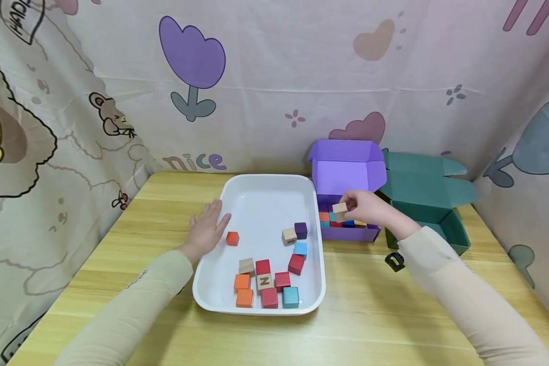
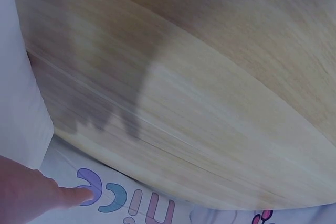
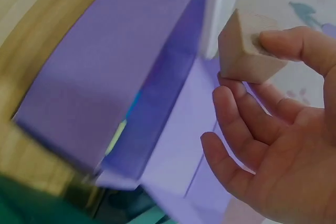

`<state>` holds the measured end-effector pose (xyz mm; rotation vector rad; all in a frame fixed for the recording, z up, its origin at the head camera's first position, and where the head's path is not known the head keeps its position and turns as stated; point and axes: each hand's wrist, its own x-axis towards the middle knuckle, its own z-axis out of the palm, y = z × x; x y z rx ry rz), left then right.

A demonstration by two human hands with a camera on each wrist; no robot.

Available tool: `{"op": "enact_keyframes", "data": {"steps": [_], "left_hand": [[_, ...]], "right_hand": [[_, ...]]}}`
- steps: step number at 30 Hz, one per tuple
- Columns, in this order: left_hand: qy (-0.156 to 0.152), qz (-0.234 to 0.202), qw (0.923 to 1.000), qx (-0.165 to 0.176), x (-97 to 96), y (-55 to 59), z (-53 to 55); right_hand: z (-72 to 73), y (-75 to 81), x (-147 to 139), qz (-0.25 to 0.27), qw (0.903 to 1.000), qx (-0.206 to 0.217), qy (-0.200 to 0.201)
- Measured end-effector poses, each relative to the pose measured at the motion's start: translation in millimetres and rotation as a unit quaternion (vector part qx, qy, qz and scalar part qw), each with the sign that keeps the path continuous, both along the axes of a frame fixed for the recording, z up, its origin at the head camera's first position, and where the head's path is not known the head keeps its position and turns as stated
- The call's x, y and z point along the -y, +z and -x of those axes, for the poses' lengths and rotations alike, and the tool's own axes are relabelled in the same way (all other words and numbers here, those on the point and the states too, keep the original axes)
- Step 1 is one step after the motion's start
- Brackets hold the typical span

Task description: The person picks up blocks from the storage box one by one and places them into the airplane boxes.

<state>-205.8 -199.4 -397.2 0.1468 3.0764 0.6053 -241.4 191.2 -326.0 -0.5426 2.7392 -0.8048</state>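
Observation:
My right hand pinches a plain wooden cube between thumb and fingers, above the open purple box. In the right wrist view the same wooden cube sits at the fingertips, with the thumb on one face. Coloured cubes lie inside the purple box. My left hand rests with extended fingers on the left rim of a white tray. Several cubes lie in this tray, among them an orange cube, a purple cube, a light blue cube and a wooden cube marked N.
An open green box stands to the right of the purple box, its lid leaning back. A small black object lies on the wooden table before the boxes. A printed cloth hangs behind the table.

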Motion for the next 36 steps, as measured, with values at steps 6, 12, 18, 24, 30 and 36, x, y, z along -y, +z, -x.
{"op": "enact_keyframes", "data": {"steps": [6, 12, 18, 24, 30, 36], "left_hand": [[0.003, 0.001, 1.0, 0.004, 0.1, 2.5, -1.6], [0.007, 0.002, 0.9999, 0.009, 0.8, 1.2, -2.7], [0.007, 0.005, 1.0, 0.005, 1.3, -0.6, -1.9], [0.004, 0.003, 1.0, 0.005, 0.5, 0.9, -1.0], [0.003, 0.003, 1.0, 0.007, -0.8, 4.4, -0.8], [0.005, 0.002, 0.9999, 0.011, -1.8, 4.4, -1.0]], "right_hand": [[4.3, -7.0, -16, -0.031, 0.999, 0.032, -0.004], [11.7, -15.3, -22, -0.063, 0.996, 0.063, -0.002], [16.0, -16.9, -23, -0.075, 0.9939, 0.081, 0.012], [18.8, -19.7, -25, -0.08, 0.9923, 0.092, 0.022], [21.7, -25.8, -25, -0.073, 0.9931, 0.091, 0.015], [25.0, -28.8, -21, -0.09, 0.9907, 0.101, 0.013]]}}
